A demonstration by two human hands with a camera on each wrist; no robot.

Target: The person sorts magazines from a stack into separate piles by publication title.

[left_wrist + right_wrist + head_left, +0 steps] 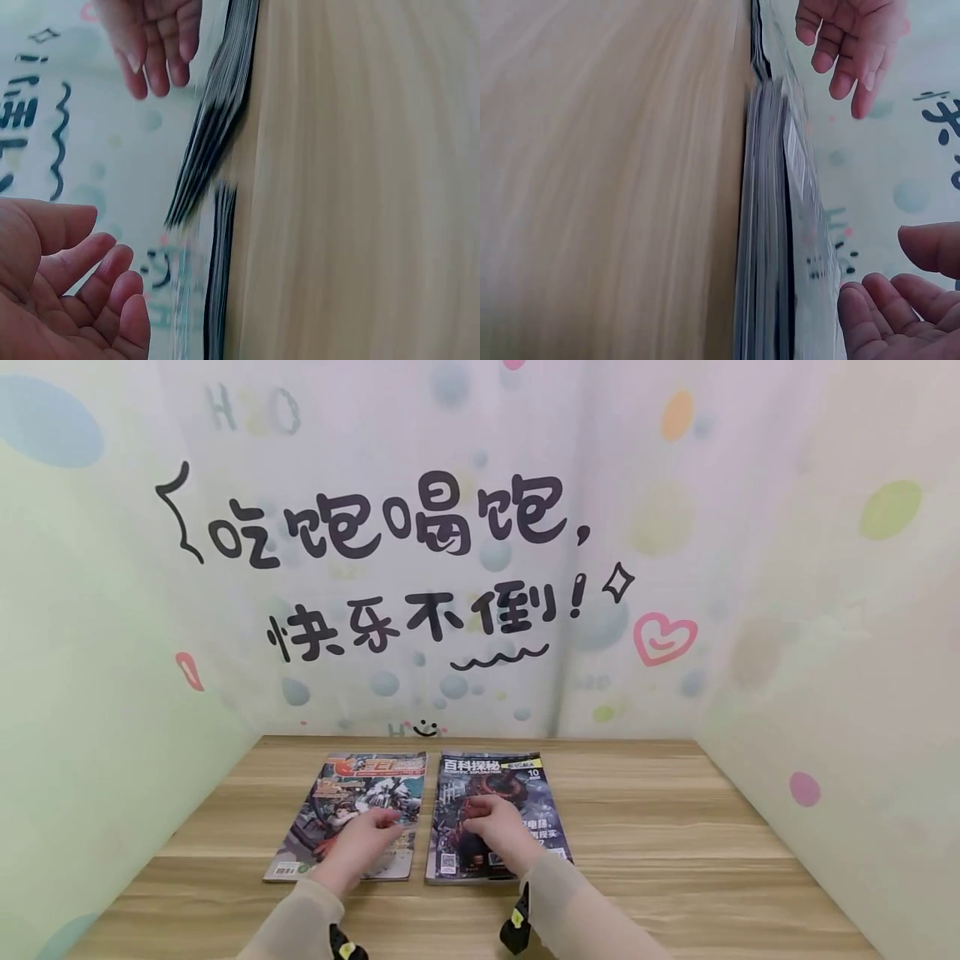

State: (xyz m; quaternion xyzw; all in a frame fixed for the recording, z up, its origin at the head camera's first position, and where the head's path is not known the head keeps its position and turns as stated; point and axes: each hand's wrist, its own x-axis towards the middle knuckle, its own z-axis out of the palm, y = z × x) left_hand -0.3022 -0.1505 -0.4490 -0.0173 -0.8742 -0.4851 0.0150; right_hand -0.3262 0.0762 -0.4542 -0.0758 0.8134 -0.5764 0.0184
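Note:
Two magazines lie side by side, covers up. The left magazine (296, 847) has a red title and a colourful illustrated cover; the dark right magazine (459, 777) has a white title and the number 10. Over the left one is my left hand (363, 845), its fingers loosely bent with nothing in them. My right hand (501, 828) hovers above the right magazine, also holding nothing, thumb apart from the fingers. In the left wrist view the left hand (75, 289) is palm-inward, facing the right hand (161, 41). Page edges show in both wrist views.
The magazines rest on a wood-grain table (645, 827). Behind it hangs a pale backdrop (465, 693) with black lettering and coloured spots. Pale side walls (90, 693) border the table on the left and right. Small black-and-yellow devices (516, 922) hang at the wrists.

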